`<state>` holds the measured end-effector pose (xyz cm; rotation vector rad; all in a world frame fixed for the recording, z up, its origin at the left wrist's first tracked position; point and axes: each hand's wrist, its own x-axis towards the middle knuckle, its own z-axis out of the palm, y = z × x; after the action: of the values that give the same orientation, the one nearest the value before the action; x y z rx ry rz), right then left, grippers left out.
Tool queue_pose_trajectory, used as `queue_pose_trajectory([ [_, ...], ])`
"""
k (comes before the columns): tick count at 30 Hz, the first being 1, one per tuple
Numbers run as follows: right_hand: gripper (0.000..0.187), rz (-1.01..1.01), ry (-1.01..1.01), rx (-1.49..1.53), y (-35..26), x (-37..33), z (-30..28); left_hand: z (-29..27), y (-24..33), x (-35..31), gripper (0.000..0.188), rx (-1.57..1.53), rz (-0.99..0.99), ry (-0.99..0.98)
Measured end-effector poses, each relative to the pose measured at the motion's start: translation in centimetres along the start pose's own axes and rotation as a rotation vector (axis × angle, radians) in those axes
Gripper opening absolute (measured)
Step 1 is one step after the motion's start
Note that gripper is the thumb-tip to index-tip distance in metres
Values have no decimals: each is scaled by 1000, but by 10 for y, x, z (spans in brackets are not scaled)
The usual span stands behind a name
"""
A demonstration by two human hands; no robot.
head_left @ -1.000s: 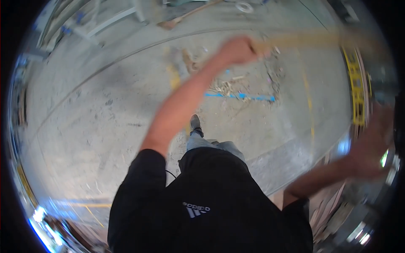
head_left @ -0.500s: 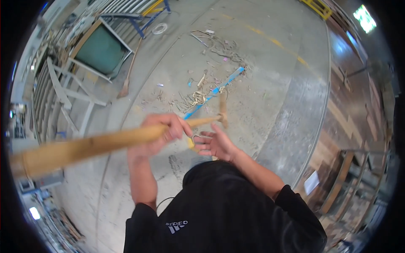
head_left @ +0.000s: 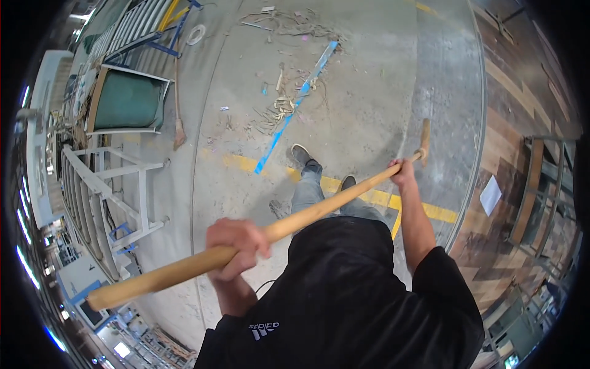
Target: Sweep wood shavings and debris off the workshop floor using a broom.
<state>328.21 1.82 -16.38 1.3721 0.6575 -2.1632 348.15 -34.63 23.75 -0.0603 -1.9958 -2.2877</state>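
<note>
Slanting across my body is a long-handled wooden broom, its narrow tan crosswise head over the floor at the right. My left hand, slightly blurred, wraps round the handle near its thick upper end at the lower left. Far down the shaft, close to the head, my right hand grips the same handle. Ahead on the concrete lies a blue strip, with a heap of tan scraps beside it. The underside of the broom head is hidden.
A second broom lies at the left beside a green-lined bin and a grey metal frame. Roller racks stand at far left. Wood-patterned flooring runs along the right, with a white sheet and metal rack.
My right hand, open and off the broom before, now holds its shaft near the head. The broom head has swung right, and my left hand has moved lower. The view has shifted.
</note>
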Motion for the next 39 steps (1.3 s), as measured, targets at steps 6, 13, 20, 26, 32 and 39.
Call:
queue_pose_trajectory([
  [6, 27, -94, 143, -337, 19, 33, 49, 4, -98, 54, 19, -48, -163, -51],
  [13, 9, -7, -5, -695, 179, 64, 156, -97, -62, 62, 28, 322, -265, 372],
  [20, 9, 352, -277, -857, 336, 3, 302, -153, 59, 45, 21, 643, -113, 634],
  [26, 10, 428, -420, -845, 385, 2, 358, -166, 80, 47, 29, 824, -152, 614],
  [32, 11, 461, -563, -813, 420, 16, 408, -161, 74, 69, 33, 969, -182, 602],
  [39, 18, 405, -444, -678, 428, -78, 436, -198, 130, 14, 35, 828, 257, 891],
])
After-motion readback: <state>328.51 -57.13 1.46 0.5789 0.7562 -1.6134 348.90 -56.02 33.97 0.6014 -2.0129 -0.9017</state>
